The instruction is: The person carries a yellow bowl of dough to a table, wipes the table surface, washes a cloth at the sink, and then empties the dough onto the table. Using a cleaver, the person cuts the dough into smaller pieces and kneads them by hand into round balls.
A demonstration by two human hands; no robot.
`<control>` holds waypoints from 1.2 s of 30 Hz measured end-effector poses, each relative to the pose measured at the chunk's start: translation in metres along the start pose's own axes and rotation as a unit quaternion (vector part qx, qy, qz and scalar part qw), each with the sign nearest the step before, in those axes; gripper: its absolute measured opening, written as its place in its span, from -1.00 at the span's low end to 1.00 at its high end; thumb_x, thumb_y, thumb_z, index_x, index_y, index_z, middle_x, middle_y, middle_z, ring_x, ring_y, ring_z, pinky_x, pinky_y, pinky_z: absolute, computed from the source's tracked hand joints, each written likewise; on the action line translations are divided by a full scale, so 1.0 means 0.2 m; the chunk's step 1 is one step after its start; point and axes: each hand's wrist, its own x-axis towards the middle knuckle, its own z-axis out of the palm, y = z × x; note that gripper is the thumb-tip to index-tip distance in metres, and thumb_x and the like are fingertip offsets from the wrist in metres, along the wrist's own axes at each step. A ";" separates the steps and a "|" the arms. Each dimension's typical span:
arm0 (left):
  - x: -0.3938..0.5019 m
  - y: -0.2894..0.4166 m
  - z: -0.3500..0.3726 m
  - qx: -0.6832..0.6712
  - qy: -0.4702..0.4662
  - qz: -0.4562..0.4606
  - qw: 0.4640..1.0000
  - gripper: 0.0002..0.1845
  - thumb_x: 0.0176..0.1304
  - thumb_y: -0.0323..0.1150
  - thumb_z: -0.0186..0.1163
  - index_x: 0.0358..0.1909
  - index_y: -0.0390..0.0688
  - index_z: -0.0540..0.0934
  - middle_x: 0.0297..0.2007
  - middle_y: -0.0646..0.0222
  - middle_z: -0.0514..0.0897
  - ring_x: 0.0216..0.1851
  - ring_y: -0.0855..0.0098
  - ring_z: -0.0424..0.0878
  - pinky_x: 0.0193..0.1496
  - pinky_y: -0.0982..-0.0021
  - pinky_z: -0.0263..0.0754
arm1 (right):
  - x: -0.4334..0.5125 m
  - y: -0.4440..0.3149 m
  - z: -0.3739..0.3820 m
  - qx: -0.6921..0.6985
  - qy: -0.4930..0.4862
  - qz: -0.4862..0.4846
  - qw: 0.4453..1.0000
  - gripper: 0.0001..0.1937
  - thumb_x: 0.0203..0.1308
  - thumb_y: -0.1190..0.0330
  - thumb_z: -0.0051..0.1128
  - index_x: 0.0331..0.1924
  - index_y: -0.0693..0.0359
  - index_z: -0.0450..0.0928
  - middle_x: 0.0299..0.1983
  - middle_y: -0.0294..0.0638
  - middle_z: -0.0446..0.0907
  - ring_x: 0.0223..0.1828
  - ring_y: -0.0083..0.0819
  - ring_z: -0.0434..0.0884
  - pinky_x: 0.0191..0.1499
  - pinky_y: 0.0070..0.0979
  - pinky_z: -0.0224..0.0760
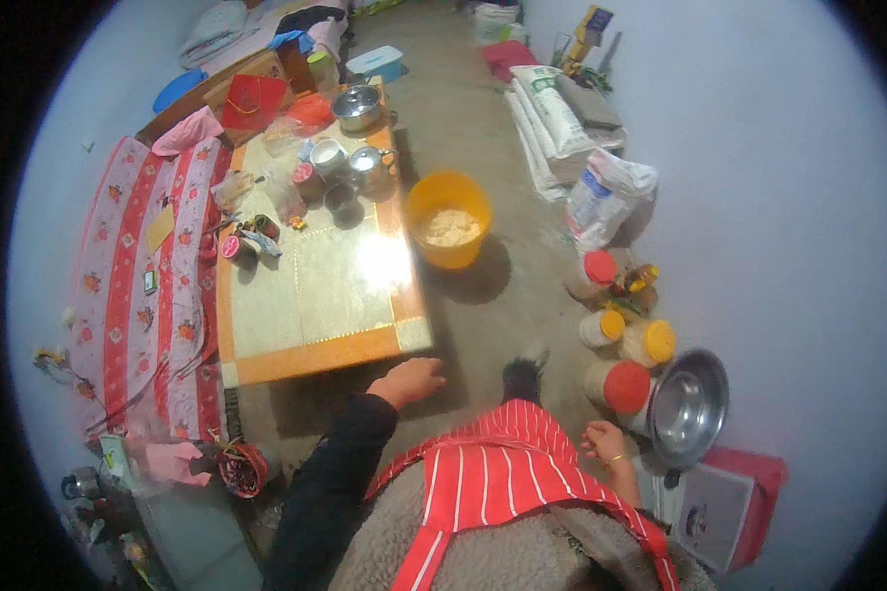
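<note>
My left hand [411, 381] hangs just off the near right corner of a tiled table [325, 295], fingers loosely curled, with nothing seen in it. Low at my right side is my right hand [603, 442], also half curled and holding nothing that shows, a bangle at its wrist. It is nearest to a jar with a red lid [625, 386] and a large metal basin [689, 408]. Beyond the table's right edge a yellow plastic bucket [451, 255] with a pale, crumbly mass [452, 227] in it stands on the floor. I wear a red striped apron [488, 480].
On the table stand a lidded pot [357, 108], a metal kettle [369, 164], cups and jars. A floral-covered seat [129, 295] runs along its left. By the right wall are stacked sacks [554, 118], a white bag [606, 196] and lidded jars. A red-and-white box [724, 510] sits near right.
</note>
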 end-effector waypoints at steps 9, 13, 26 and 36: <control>1.09 0.15 -0.26 -0.069 -0.021 -0.112 0.991 -0.57 0.32 -0.14 0.12 0.07 -0.25 0.56 0.06 -0.02 0.61 0.12 -0.05 0.53 0.20 0.09 0.40 | 1.47 -1.10 0.06 -0.181 -0.119 -0.225 0.950 -0.72 0.28 0.37 0.10 0.04 0.22 0.54 -0.33 -0.21 0.64 -0.41 -0.46 0.64 -0.43 -0.51 0.48; 1.54 0.15 -0.39 -0.187 0.028 -0.131 0.973 -0.59 0.33 -0.16 0.11 0.08 -0.22 0.56 0.05 0.00 0.63 0.11 -0.03 0.55 0.19 0.12 0.42 | 1.73 -1.45 0.35 0.022 -0.136 -0.103 0.985 -0.73 0.31 0.31 0.10 0.04 0.20 0.53 -0.25 -0.19 0.66 -0.39 -0.45 0.64 -0.40 -0.52 0.50; 3.23 -0.48 -0.64 -0.077 0.171 -0.224 0.956 -0.49 0.28 -0.16 0.18 0.17 -0.25 0.52 0.01 -0.03 0.65 0.06 -0.03 0.59 0.14 0.12 0.43 | 2.28 -1.29 1.05 0.163 -0.196 0.101 0.962 -0.78 0.31 0.38 0.13 0.00 0.20 0.58 -0.28 -0.28 0.65 -0.43 -0.51 0.62 -0.41 -0.56 0.47; 3.83 -0.51 -0.83 0.477 -0.108 -0.013 0.872 -0.58 0.41 -0.06 -0.04 0.01 -0.10 0.66 0.10 0.22 0.63 0.19 0.16 0.47 0.30 0.11 0.27 | 2.36 -1.06 1.44 0.308 -0.194 0.218 0.905 -0.76 0.31 0.31 0.16 0.00 0.14 0.55 -0.27 -0.26 0.67 -0.41 -0.52 0.64 -0.44 -0.57 0.51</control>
